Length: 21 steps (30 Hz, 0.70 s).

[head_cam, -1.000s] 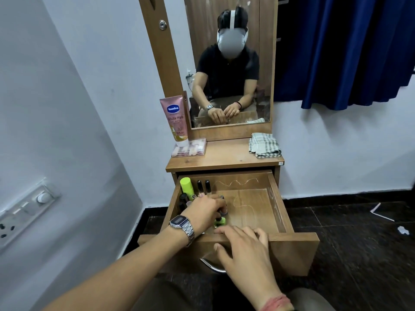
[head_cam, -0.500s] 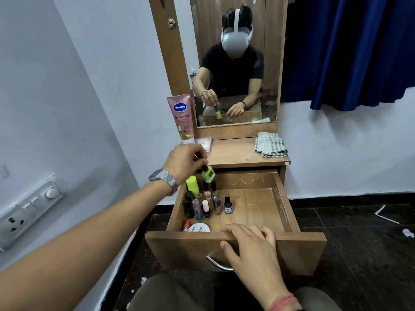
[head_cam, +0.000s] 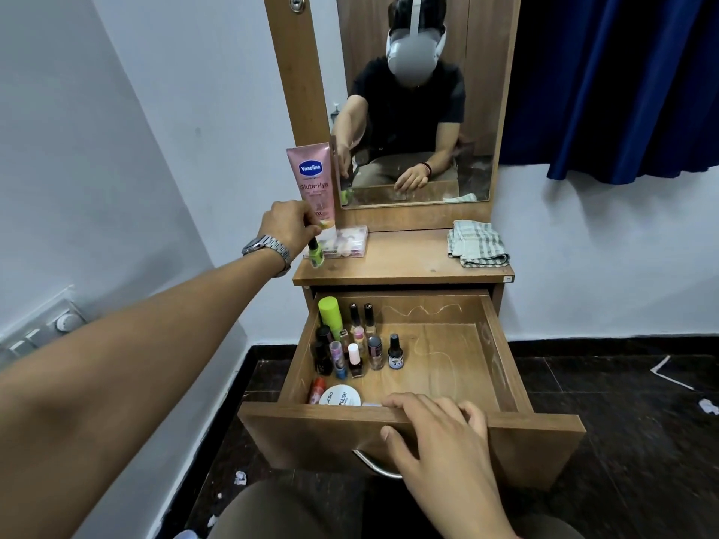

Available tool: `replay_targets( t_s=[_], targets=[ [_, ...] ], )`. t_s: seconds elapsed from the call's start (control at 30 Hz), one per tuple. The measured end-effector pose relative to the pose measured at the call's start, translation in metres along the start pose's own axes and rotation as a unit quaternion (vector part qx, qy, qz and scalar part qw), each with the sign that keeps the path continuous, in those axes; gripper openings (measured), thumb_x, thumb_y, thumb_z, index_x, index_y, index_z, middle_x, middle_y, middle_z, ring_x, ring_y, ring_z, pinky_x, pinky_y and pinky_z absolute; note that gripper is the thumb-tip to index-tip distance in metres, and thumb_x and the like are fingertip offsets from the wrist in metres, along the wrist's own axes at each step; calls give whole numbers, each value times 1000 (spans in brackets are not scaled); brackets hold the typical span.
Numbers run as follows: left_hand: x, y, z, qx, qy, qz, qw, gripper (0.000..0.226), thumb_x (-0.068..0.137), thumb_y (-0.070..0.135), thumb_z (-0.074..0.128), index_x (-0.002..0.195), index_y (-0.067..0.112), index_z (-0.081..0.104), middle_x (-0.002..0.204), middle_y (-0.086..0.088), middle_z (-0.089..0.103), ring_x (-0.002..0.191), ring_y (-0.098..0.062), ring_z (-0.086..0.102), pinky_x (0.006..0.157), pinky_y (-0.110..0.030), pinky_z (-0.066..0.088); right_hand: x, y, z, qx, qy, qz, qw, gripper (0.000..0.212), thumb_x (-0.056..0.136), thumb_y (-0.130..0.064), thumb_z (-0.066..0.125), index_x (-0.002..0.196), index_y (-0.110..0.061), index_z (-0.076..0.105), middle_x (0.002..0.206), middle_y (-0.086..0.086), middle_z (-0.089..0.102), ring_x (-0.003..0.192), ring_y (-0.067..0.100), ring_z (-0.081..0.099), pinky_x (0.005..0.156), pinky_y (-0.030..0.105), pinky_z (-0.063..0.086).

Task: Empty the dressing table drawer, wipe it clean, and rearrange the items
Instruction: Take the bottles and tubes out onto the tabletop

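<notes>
Drawer status?
— Open at lower centre; right hand rests flat on its front edge, fingers relaxed.

What changed?
— Green nail-polish bottle has moved from drawer to worktop, upper centre; left hand has it in a pinching grip. Emptying has only begun: many bottles remain inside.

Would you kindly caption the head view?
Left hand sets green nail polish bottle on dressing table top; right hand steadies open drawer.

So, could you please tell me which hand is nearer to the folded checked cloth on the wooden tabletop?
Left. The left hand holds a green bottle across the tabletop from the checked cloth; the right hand rests on the drawer front, lower and nearer the camera.
</notes>
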<state>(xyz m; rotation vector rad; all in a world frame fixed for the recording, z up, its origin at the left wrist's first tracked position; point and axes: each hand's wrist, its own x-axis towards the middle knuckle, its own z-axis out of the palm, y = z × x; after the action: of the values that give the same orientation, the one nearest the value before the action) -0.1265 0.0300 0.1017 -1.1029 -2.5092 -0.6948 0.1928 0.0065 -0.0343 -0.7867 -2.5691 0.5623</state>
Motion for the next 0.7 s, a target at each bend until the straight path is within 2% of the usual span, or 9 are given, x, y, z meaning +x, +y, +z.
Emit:
replay_targets(
  t_s=[0.2, 0.37, 0.6, 0.7],
  targets=[
    [8, -2, 11, 42, -18, -8, 999, 8, 83, 23, 70, 84, 15, 69, 90, -8, 70, 81, -26, 63, 66, -30, 46, 1, 0, -1, 7, -8, -1, 1000, 29, 89, -55, 41, 118, -49, 45, 111, -35, 50, 112, -9, 38, 95, 21, 6],
    [12, -1, 12, 47, -25, -15, 998, 8, 83, 20, 70, 86, 12, 69, 91, -10, 70, 82, -29, 63, 73, -36, 53, 0, 0, -1, 6, -7, -3, 1000, 29, 89, -56, 40, 117, -51, 44, 110, -35, 50, 110, -9, 38, 91, 20, 6],
    [12, -3, 12, 46, -30, -32, 998, 12, 85, 19, 68, 91, 9, 71, 94, -12, 69, 84, -29, 63, 70, -32, 48, 1, -1, -1, 11, -10, -1, 1000, 29, 87, -55, 43, 115, -52, 45, 97, -40, 41, 108, -10, 38, 90, 19, 4],
    [11, -2, 11, 44, -29, -34, 998, 12, 86, 18, 68, 92, 8, 70, 95, -12, 69, 85, -29, 62, 69, -31, 47, -1, -1, -2, 14, -3, -1, 1000, 30, 85, -56, 39, 114, -51, 46, 99, -39, 46, 106, -9, 40, 91, 20, 6]
  ],
)
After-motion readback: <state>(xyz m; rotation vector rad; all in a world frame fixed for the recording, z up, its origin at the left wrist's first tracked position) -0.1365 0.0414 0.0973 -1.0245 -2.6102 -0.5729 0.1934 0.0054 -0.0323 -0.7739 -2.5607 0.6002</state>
